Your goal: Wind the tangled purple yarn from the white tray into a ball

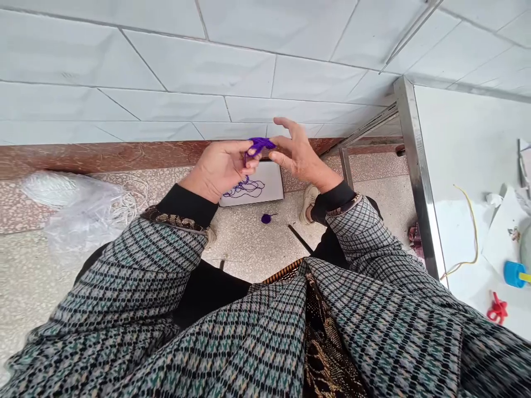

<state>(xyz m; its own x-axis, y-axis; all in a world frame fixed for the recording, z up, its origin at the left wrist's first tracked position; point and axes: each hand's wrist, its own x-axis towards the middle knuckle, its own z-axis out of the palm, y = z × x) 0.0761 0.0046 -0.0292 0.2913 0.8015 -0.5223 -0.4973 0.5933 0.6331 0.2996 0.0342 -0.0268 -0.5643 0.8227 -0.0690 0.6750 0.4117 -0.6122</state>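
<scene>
A small bundle of purple yarn (261, 145) is pinched between the thumb and fingers of my left hand (222, 168), in front of the wall. My right hand (299, 153) is at the bundle's right end with its fingers spread. Its index fingertip meets the yarn; thumb and index finger are apart. A strand hangs from my left hand to loose purple yarn (244, 189) on a white board or box lid (271, 188) on the floor below. A small purple ball of yarn (266, 219) lies on the floor nearer to me.
White yarn (53, 189) lies with a clear plastic bag (83, 221) on the floor at left. A tiled wall (249, 72) rises ahead. At right stands a metal-edged table (418, 177) with a yellow cord (473, 221), a blue item (514, 274) and a red item (496, 308).
</scene>
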